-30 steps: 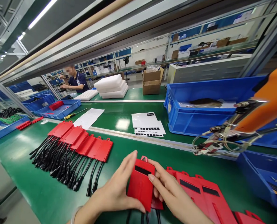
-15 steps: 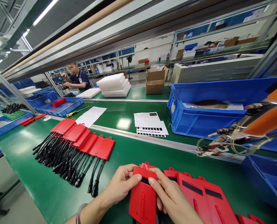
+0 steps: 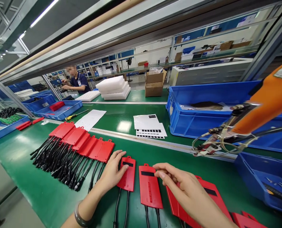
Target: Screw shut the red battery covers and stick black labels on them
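Note:
My left hand point(image 3: 113, 171) grips a flat red plastic case point(image 3: 128, 175) by its left side, thumb on the front near a black strip. Two black cables hang from its lower end. Just right of it, a second red case point(image 3: 151, 190) with a black strip lies on the green bench. My right hand point(image 3: 178, 186) hovers at its upper right corner, fingers loosely curled and slightly apart; contact is hard to make out. Under and beyond that hand are more red cases point(image 3: 210, 198), partly hidden. A row of red cases point(image 3: 101, 150) with black cables lies on the left.
White sheets with black strips point(image 3: 150, 126) lie behind my hands, near a paper sheet point(image 3: 90, 119) and a yellow screwdriver point(image 3: 71, 117). Blue bins point(image 3: 190, 125) and an orange tool point(image 3: 261, 104) stand right. White foam blocks point(image 3: 113, 87) and a co-worker point(image 3: 78, 82) are farther back.
My hands have come apart from the one red case they both held. The left has shifted left with a case in it, the right slightly right. A second case now shows between them.

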